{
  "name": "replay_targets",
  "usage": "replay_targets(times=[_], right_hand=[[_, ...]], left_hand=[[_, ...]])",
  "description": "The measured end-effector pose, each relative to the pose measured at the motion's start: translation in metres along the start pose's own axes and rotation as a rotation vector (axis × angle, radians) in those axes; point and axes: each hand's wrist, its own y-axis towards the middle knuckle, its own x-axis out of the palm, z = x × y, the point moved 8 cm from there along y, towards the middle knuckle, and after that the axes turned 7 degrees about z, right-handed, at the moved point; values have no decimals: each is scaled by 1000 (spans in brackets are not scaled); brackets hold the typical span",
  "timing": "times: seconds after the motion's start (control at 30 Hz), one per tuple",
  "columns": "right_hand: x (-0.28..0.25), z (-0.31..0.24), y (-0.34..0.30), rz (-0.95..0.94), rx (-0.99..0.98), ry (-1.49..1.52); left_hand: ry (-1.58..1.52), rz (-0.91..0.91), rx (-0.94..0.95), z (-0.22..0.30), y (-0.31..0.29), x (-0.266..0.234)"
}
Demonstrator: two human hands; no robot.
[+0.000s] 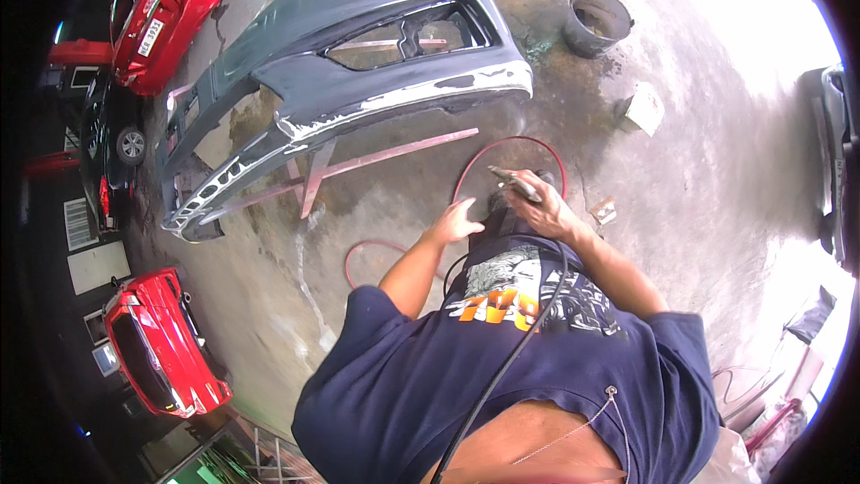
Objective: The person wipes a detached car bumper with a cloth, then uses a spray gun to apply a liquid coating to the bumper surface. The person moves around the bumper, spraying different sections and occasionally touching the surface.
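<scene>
My right hand (539, 206) is wrapped round a small grey tool with a narrow tip, which looks like an air blow gun (511, 181). Its tip points away from me, toward the far left. A red hose (563, 161) loops on the floor around my feet; where it joins the tool is hidden. To the left, my left hand (454, 222) hangs in front of my waist, fingers apart, holding nothing. Beyond both hands a grey car body panel (358, 81) with white filler patches along its near edge rests on a reddish stand (394, 154). Neither hand touches the panel.
A dark bucket (598, 22) and a white container (641, 110) stand on the concrete at the far right. Red cars (170, 341) and a black car (112, 148) are parked along the left. A crumpled scrap (604, 210) lies right of my feet.
</scene>
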Motion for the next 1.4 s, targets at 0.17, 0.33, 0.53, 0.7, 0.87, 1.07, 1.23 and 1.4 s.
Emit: replay_targets(times=[0.17,0.33,0.53,0.7,0.87,1.07,1.23,1.4], right_hand=[[-43,-15,-37,275,211,338],[-114,-19,-77,704,119,788],[-199,65,-237,948,208,680],[-204,228,-534,1113,596,-427],[-52,357,-838,792,1440,-316],[6,338,-933,1059,1481,358],[10,317,-954,1211,1429,587],[7,319,-983,1284,1428,748]], left_hand=[[-73,-46,679,189,11,20],[-408,-167,517,279,-17,45],[-234,-246,435,312,-36,82],[51,-208,494,332,-53,134],[203,-298,532,378,-103,205],[414,-622,649,453,-167,336],[261,-831,597,516,-212,453],[262,-911,616,578,-232,532]])
